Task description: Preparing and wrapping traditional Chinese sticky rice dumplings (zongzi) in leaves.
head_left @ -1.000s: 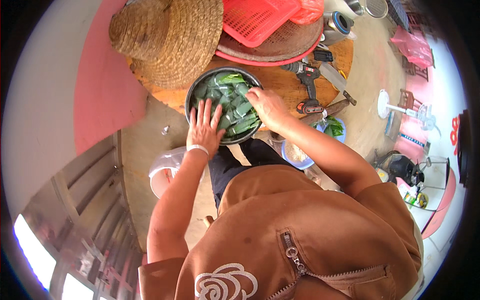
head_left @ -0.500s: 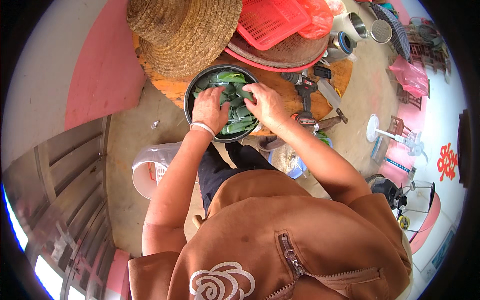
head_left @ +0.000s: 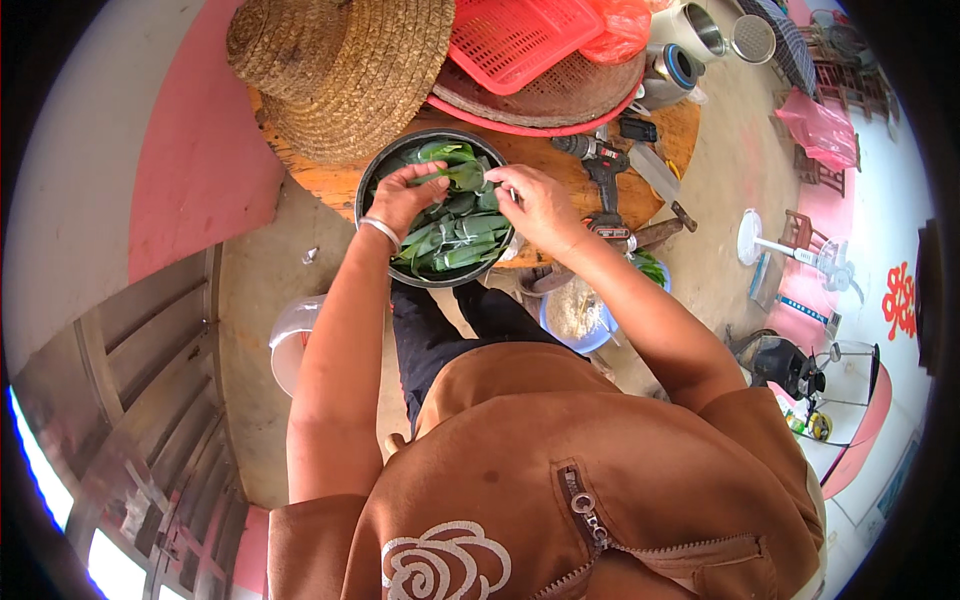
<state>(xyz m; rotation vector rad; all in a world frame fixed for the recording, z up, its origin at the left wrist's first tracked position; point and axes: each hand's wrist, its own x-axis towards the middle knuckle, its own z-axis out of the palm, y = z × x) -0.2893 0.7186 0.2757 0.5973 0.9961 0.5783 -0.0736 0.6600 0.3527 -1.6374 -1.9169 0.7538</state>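
Note:
A round black basin stands at the near edge of the wooden table, filled with water-wet, folded green leaf parcels, some with pale string around them. Over its far half, my left hand pinches one leaf-wrapped parcel between thumb and fingers. On the other side, my right hand has its thumb and fingers drawn together beside that parcel. What is between its fingertips is too small to make out.
A straw hat, red basket and woven tray crowd the far side of the table. A cordless drill and knife lie to the right. Below stand a blue basin and white bucket.
My left hand has shifted away from me to the basin's far half and now pinches a parcel. The right fingers have drawn closer together. The whole view has shifted slightly.

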